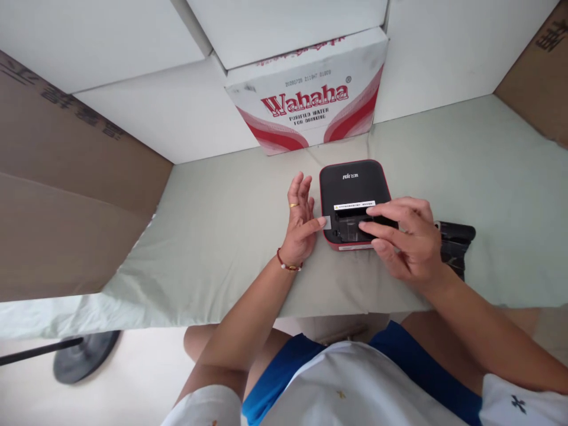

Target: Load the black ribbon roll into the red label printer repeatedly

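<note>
A black receipt printer [355, 184] with a red edge lies on the cloth-covered table, with a white label strip across its top and a dark recess in its near half. My left hand [300, 222] stands at the printer's left side, fingers stretched upward. Its thumb tip meets a small grey tab [327, 223] at the printer's edge. Over the recess, my right hand [406, 236] has its fingers apart, two fingertips at the recess and the thumb near the front edge. I see nothing held in it. Part of the recess is hidden behind those fingers.
A Wahaha water carton [310, 100] stands behind the printer, among white boxes [435, 59]. Brown cartons [75, 195] flank the table [222, 236]. Right of the printer lies a shiny black item [457, 239], partly covered by my right hand. A round black stand base [86, 355] is on the floor.
</note>
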Demonstrator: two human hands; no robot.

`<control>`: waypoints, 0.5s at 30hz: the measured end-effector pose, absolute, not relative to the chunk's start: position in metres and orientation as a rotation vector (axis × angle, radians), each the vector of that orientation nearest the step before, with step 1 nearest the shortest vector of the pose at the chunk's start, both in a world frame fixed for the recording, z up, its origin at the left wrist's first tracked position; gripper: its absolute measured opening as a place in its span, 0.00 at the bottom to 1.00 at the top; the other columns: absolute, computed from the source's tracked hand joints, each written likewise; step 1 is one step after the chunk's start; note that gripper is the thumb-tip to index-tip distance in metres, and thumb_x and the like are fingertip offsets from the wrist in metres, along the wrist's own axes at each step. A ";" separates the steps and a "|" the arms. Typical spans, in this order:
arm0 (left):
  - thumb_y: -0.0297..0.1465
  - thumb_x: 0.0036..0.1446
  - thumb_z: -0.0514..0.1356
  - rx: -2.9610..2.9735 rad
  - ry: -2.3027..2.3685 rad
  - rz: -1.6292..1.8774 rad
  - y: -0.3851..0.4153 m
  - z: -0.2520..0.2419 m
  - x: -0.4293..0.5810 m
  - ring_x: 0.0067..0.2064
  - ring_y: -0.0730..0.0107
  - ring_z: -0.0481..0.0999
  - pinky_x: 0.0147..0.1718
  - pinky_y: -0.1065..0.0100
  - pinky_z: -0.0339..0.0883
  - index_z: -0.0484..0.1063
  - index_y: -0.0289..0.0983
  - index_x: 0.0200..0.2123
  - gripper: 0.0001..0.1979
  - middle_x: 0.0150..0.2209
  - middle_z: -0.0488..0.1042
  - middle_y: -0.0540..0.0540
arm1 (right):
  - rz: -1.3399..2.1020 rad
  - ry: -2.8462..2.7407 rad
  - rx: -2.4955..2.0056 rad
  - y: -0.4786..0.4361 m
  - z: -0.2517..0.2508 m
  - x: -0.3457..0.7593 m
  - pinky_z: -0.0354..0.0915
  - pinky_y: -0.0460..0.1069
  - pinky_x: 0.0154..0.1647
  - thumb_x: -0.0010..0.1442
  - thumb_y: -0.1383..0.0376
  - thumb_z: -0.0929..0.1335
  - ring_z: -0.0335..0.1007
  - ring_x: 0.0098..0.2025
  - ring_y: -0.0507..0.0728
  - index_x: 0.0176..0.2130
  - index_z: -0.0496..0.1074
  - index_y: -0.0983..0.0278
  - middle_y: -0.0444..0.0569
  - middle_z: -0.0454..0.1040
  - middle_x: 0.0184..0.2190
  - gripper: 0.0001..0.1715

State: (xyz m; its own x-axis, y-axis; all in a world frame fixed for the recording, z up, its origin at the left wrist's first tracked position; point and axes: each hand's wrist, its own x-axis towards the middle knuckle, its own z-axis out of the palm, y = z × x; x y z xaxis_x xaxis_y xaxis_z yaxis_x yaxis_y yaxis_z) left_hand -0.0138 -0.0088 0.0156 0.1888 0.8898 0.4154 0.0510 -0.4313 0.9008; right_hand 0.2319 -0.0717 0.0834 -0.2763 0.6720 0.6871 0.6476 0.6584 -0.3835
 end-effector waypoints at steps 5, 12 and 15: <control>0.55 0.62 0.66 1.575 0.850 1.291 -0.005 0.009 -0.013 0.80 0.58 0.57 0.74 0.51 0.60 0.40 0.61 0.79 0.51 0.79 0.56 0.44 | -0.155 -1.943 -0.875 -0.071 0.076 0.235 0.73 0.59 0.48 0.71 0.61 0.68 0.75 0.46 0.62 0.49 0.84 0.54 0.50 0.84 0.42 0.14; 0.57 0.64 0.65 1.588 0.774 1.264 -0.002 0.000 -0.015 0.81 0.59 0.54 0.74 0.52 0.60 0.38 0.60 0.79 0.51 0.82 0.49 0.43 | -0.179 -2.037 -0.715 -0.073 0.082 0.238 0.76 0.60 0.54 0.70 0.62 0.71 0.76 0.53 0.64 0.48 0.83 0.60 0.53 0.86 0.49 0.11; 0.58 0.62 0.66 1.584 0.767 1.269 0.000 -0.005 -0.015 0.81 0.57 0.54 0.75 0.51 0.59 0.41 0.57 0.79 0.51 0.81 0.50 0.41 | 0.061 -2.143 -0.765 -0.072 0.105 0.236 0.78 0.58 0.51 0.74 0.60 0.67 0.81 0.47 0.61 0.41 0.82 0.57 0.50 0.87 0.44 0.13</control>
State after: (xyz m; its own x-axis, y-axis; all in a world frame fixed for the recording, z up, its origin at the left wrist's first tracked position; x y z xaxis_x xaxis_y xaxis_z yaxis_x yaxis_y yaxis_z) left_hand -0.0148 -0.0001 -0.0049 0.2696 0.8867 0.3756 -0.0793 -0.3683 0.9263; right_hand 0.2361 -0.0720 0.1055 -0.4624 0.5421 0.7016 0.5010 0.8127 -0.2977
